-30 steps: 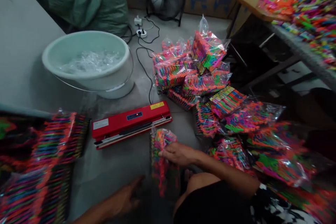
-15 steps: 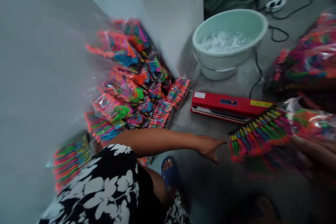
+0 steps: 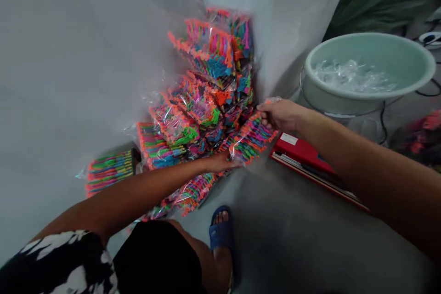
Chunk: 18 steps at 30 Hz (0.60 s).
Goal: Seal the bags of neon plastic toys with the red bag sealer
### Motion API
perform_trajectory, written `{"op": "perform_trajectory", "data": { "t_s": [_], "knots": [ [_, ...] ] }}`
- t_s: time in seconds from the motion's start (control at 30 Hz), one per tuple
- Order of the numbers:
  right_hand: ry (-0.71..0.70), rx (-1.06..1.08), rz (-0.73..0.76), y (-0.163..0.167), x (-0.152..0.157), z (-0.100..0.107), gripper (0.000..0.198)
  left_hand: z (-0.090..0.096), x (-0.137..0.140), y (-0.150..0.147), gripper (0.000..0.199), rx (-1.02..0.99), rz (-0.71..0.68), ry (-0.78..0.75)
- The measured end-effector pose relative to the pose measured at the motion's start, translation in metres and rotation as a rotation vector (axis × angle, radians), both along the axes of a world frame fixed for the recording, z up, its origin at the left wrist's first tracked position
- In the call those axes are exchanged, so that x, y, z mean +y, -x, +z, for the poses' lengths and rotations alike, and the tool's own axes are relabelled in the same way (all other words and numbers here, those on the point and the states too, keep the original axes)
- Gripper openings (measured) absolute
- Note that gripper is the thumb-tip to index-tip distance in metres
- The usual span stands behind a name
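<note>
My right hand pinches the upper right edge of a clear plastic bag of multicoloured thin pieces. The lower left end of that bag lies against my left hand, whose fingers are partly hidden beneath it and seem closed on it. Orange, green, blue and pink pieces lie in rows inside the bag. Just behind it, against the wall, a pile of similar bags rises, some leaning on others. What exactly the thin pieces are, I cannot make out.
A red heat sealer lies on the floor, partly behind my right forearm. Beyond it stands a pale green basin with clear plastic scraps inside. A blue sandal is on my foot. Blurred colourful bags lie at far right.
The view has swung left. The bag has gone from the right, over the floor by the sealer, to the pile. My left hand, stretched out and empty before, is now at the bag.
</note>
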State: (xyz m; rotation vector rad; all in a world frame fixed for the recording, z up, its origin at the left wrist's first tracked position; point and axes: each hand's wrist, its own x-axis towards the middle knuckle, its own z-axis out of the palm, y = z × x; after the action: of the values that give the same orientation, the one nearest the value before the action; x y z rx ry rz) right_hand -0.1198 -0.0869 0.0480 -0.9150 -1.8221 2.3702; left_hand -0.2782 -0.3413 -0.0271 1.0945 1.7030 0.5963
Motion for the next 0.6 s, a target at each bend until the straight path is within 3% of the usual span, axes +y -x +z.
{"op": "perform_trajectory", "data": {
  "t_s": [0.07,0.13,0.27,0.33,0.43,0.5,0.6],
  "knots": [
    [0.021,-0.076,-0.014,0.036,0.013,0.001,0.041,-0.003,0.011,0.009,0.072,-0.015,0.169,0.029],
    [-0.011,-0.089,-0.129,0.063,0.021,0.002,0.042,-0.007,0.025,0.013,0.075,-0.040,0.324,-0.010],
    [-0.312,0.129,-0.339,0.078,0.029,-0.003,0.035,-0.015,0.055,0.011,0.060,-0.080,0.558,-0.101],
    [-0.585,0.178,-0.327,0.064,0.032,-0.010,0.031,-0.018,0.067,0.007,0.050,-0.135,0.639,-0.135],
    [-1.006,0.082,-0.327,0.026,0.032,-0.024,0.027,-0.022,0.080,0.003,0.039,-0.242,0.730,-0.162],
    [-1.113,0.015,-0.303,-0.006,0.027,-0.035,0.025,-0.023,0.086,0.004,0.037,-0.242,0.808,-0.186],
    [-1.074,0.010,-0.123,-0.061,0.010,-0.055,0.028,-0.016,0.090,0.010,0.040,-0.235,0.824,-0.171]
  ]
}}
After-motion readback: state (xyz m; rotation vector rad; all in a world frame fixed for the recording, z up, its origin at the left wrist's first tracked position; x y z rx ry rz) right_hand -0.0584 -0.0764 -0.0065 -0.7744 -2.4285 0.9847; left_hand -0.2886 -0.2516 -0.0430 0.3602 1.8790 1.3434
